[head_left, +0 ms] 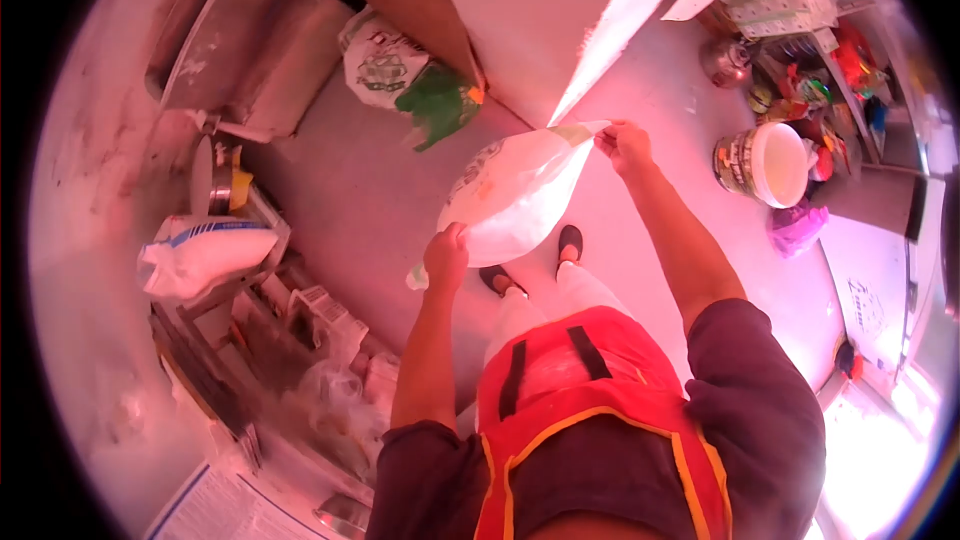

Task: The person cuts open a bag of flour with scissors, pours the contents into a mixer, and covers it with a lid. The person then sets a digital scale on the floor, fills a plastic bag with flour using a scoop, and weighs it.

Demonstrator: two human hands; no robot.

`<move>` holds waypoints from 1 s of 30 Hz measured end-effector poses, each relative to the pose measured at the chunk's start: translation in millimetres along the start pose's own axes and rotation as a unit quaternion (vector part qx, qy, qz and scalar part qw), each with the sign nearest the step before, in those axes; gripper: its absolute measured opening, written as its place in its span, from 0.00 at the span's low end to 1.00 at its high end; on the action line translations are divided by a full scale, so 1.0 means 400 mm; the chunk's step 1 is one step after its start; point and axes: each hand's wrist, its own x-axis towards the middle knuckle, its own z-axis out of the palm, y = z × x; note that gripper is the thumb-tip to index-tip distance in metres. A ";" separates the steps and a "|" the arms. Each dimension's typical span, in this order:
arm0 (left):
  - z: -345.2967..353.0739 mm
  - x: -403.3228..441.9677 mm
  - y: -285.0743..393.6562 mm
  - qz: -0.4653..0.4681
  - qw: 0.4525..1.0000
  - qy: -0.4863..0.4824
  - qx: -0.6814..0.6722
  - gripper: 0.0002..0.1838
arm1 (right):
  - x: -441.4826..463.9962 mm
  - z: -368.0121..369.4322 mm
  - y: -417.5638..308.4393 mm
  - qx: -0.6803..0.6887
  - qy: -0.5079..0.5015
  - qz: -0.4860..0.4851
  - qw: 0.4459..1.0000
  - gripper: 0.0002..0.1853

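A white sack (pixel 515 200) with faint print is stretched between my two hands in front of my body, above the floor. My left hand (pixel 446 256) is closed on its lower left edge, where a small pale end sticks out past the fingers. At the upper right corner, my right hand (pixel 624 148) pinches the sack with the fingers pressed together. Whether anything is inside the sack cannot be made out.
A white and green bag (pixel 385 65) lies on the floor at upper left. Left stands a full white sack (pixel 210 258) on a shelf. On the right are a bucket (pixel 780 165), a purple bag (pixel 798 228) and cluttered shelves. A doorway edge rises ahead.
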 end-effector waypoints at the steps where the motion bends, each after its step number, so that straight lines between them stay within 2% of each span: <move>1: -0.004 0.003 0.017 0.003 1.000 -0.011 0.000 0.09 | 0.024 -0.013 0.017 0.033 0.015 0.002 0.999 0.07; 3: -0.018 -0.018 0.047 0.009 0.999 -0.033 0.000 0.09 | 0.024 -0.021 0.016 0.100 0.050 0.007 0.994 0.08; 6: -0.001 -0.034 0.037 0.030 0.999 0.027 -0.034 0.09 | -0.004 0.012 0.006 0.091 0.035 0.011 0.995 0.07; 7: -0.003 -0.033 0.037 0.024 0.999 0.019 -0.027 0.09 | -0.018 0.021 0.004 0.068 0.019 -0.001 0.998 0.10; 9: -0.012 -0.023 0.028 0.001 1.000 0.006 -0.009 0.09 | -0.046 0.030 0.017 -0.065 0.040 -0.115 0.990 0.13; 10: -0.012 -0.024 0.020 0.022 0.999 0.017 -0.017 0.09 | -0.062 0.042 0.033 -0.131 0.043 -0.168 0.976 0.15; 11: -0.007 -0.022 0.018 0.043 0.998 0.029 -0.024 0.08 | -0.091 0.060 0.043 -0.265 0.092 -0.255 0.925 0.19; 13: -0.009 -0.027 0.016 0.054 0.997 0.045 -0.034 0.08 | -0.199 0.093 0.089 -0.419 0.017 -0.429 0.800 0.19; 14: -0.016 -0.026 0.030 0.047 0.997 0.048 -0.040 0.08 | -0.223 0.098 0.148 -0.404 -0.088 -0.420 0.808 0.19; 15: -0.018 -0.027 0.039 0.041 0.997 0.050 -0.046 0.08 | -0.302 0.126 0.150 -0.482 -0.194 -0.245 0.818 0.22; 17: -0.010 -0.029 0.038 0.043 0.997 0.053 -0.037 0.09 | -0.337 0.162 0.246 -0.568 -0.319 -0.361 0.667 0.26; 18: -0.007 -0.029 0.036 0.045 0.997 0.054 -0.032 0.09 | -0.348 0.170 0.284 -0.591 -0.354 -0.391 0.610 0.27; 20: -0.001 -0.029 0.029 0.047 0.996 0.033 -0.063 0.10 | -0.360 0.202 0.323 -0.626 -0.361 -0.347 0.597 0.22; 21: -0.003 -0.037 0.019 0.047 0.996 0.023 -0.077 0.11 | -0.334 0.198 0.363 -0.625 -0.359 -0.377 0.582 0.18; 22: -0.009 -0.049 0.005 0.053 0.994 0.056 -0.076 0.13 | -0.304 0.192 0.398 -0.622 -0.355 -0.407 0.567 0.14; 23: -0.015 -0.060 -0.006 0.061 0.991 0.088 -0.076 0.14 | -0.305 0.202 0.391 -0.671 -0.342 -0.390 0.530 0.07; 24: -0.021 -0.072 -0.016 0.068 0.987 0.121 -0.077 0.16 | -0.280 0.194 0.404 -0.647 -0.332 -0.418 0.544 0.05; 25: -0.067 -0.094 -0.024 0.060 0.990 0.093 -0.084 0.23 | -0.262 0.193 0.408 -0.648 -0.325 -0.436 0.534 0.05; 28: -0.063 -0.161 -0.115 -0.012 0.984 0.175 0.009 0.25 | -0.276 0.209 0.374 -0.635 -0.308 -0.470 0.531 0.04; 30: -0.072 -0.190 -0.146 -0.015 0.988 0.156 -0.010 0.25 | -0.283 0.217 0.366 -0.618 -0.314 -0.438 0.572 0.04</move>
